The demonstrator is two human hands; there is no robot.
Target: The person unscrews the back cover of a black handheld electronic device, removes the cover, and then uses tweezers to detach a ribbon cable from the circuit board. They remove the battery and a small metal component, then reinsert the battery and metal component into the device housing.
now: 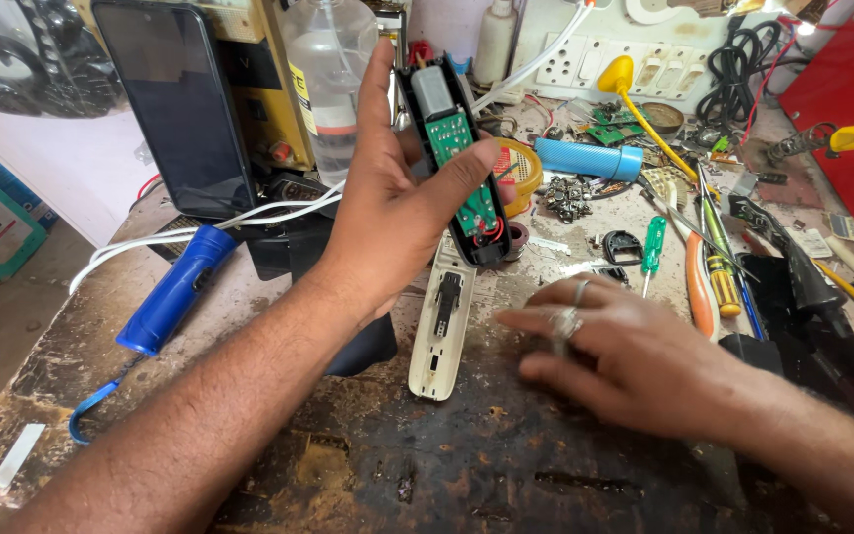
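My left hand (387, 203) holds up an opened black device half (452, 158) with a green circuit board and a small grey motor showing inside. The thumb presses on the board. Under it, flat on the worn workbench (368, 465), lies the matching cream-white cover (442, 321) with a black slider. My right hand (615, 351), wearing rings, rests palm down on the bench just right of the white cover, fingers spread and holding nothing.
A blue torch (172, 289) lies at left below a propped black phone (178, 104). A clear bottle (330, 74), blue cylinder (585, 158), yellow tape roll (521, 173), green screwdriver (652, 247), orange tools (702, 287) and black parts (803, 297) crowd the back and right.
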